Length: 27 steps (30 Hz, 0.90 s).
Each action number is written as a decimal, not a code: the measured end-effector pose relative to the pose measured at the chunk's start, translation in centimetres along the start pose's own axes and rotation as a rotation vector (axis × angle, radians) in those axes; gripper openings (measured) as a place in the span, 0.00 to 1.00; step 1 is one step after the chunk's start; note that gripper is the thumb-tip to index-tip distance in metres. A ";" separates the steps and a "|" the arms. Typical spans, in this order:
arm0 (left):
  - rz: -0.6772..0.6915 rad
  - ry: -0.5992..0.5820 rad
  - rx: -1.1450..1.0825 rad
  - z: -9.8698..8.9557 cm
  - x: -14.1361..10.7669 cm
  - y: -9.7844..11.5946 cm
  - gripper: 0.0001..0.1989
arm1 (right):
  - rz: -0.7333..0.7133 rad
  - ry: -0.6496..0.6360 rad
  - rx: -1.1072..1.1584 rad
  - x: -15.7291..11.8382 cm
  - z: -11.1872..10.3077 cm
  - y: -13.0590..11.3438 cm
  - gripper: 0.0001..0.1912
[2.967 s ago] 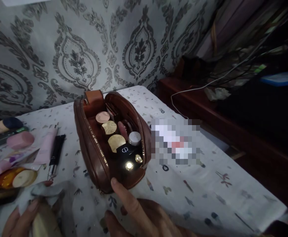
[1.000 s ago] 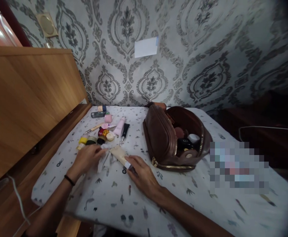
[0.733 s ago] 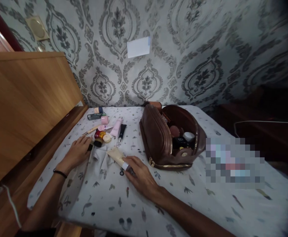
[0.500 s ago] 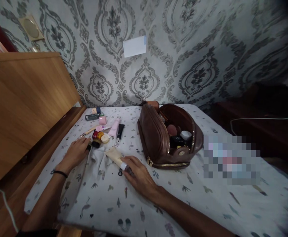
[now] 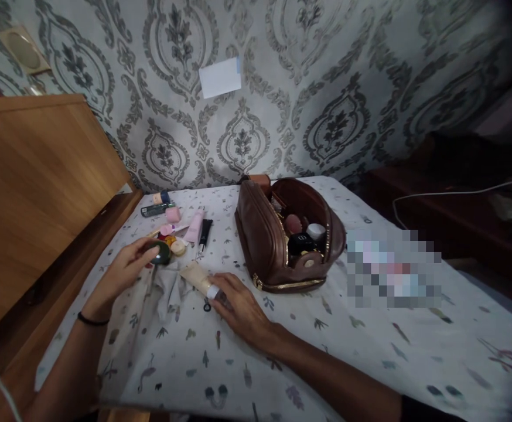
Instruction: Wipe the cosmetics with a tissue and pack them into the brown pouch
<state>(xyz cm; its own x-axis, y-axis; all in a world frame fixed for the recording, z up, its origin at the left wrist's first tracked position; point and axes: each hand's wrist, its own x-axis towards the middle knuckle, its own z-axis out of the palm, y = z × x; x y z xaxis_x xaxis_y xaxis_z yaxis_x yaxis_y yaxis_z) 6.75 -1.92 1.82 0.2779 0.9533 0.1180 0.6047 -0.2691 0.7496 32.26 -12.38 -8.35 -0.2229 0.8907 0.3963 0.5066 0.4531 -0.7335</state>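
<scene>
Between the thumb and fingers of my left hand (image 5: pixel 126 271) is a round dark green item (image 5: pixel 160 252), tilted above the cloth. My right hand (image 5: pixel 238 308) rests on the cloth, its fingers round the capped end of a cream tube (image 5: pixel 197 278). Just beyond the green item lie a cream round piece (image 5: pixel 177 248), a pink tube (image 5: pixel 195 225), a black tube (image 5: pixel 205 235) and a pink jar (image 5: pixel 173 215). To the right of them stands an open brown bag (image 5: pixel 262 237) with a white-lidded jar (image 5: pixel 316 231) and a black case (image 5: pixel 300 242) inside.
A patterned white cloth (image 5: pixel 247 351) covers the surface. Wooden furniture (image 5: pixel 40 205) borders it on the left, and a patterned wall (image 5: pixel 242 140) rises behind. A blurred-out patch (image 5: pixel 392 268) lies right of the bag. Dark furniture stands at the far right.
My left hand has lifted the dark green item, which now shows its round face. My right hand keeps hold of the cream tube. The whole view has shifted slightly.
</scene>
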 end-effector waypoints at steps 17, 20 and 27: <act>-0.090 -0.300 -0.432 10.3 -3.4 3.8 0.25 | 0.078 0.172 0.282 0.8 0.2 0.6 0.25; -0.066 -0.212 -0.315 8.7 -4.1 3.1 0.26 | 0.149 0.188 0.370 1.1 0.1 0.4 0.20; 0.143 0.001 0.459 4.9 -6.2 -2.0 0.22 | 0.245 0.220 0.425 1.1 -0.1 0.4 0.20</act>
<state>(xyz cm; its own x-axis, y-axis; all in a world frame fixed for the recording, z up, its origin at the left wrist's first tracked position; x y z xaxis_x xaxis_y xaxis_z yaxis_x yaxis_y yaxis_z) 7.50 -7.99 -3.59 0.3814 0.9025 0.2001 0.8276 -0.4298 0.3611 32.29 -11.19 -8.15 0.0625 0.9639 0.2587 0.1303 0.2491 -0.9597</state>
